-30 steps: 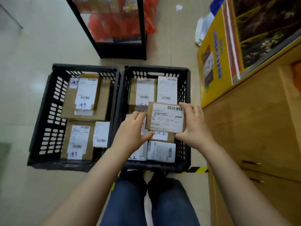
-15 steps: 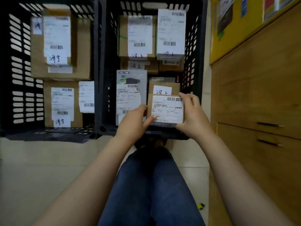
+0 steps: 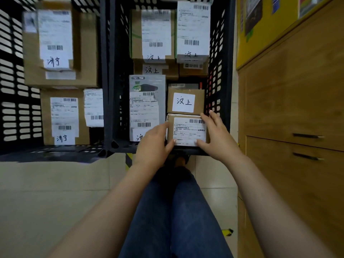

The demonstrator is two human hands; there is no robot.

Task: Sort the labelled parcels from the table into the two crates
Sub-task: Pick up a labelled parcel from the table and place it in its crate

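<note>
so: small parcel gripped at the near end of the right crate

both hands are on the small parcel (image 3: pixel 188 131), a brown carton with a printed white label and barcode facing up. the left hand (image 3: pixel 152 144) grips its left side, fingers curled at the edge and thumb at the near corner. the right hand (image 3: pixel 217 138) grips its right side, fingers reaching to the far right corner and thumb on the near edge. the hands are apart, with the parcel between them.

the parcel is at the near right corner inside the right crate (image 3: pixel 111 108). whether it rests on something below or hangs just above cannot be told. just beyond it, touching or nearly so, lies a brown box (image 3: pixel 185 101) with a white handwritten tag. to its left a tall grey parcel (image 3: pixel 147 101) lies flat, its near end partly covered by the left hand. more labelled parcels (image 3: pixel 156 34) fill the far end of this crate.

the left crate (image 3: pixel 46 155) stands tight against the right one and holds brown cartons (image 3: pixel 85 53) with white labels, blurred at the far end. both crates stand on a pale tiled floor (image 3: pixel 55 183). the person's legs in blue jeans (image 3: pixel 176 220) show below the hands. a wooden cabinet (image 3: pixel 288 99) with two dark drawer handles stands to the right.
</note>
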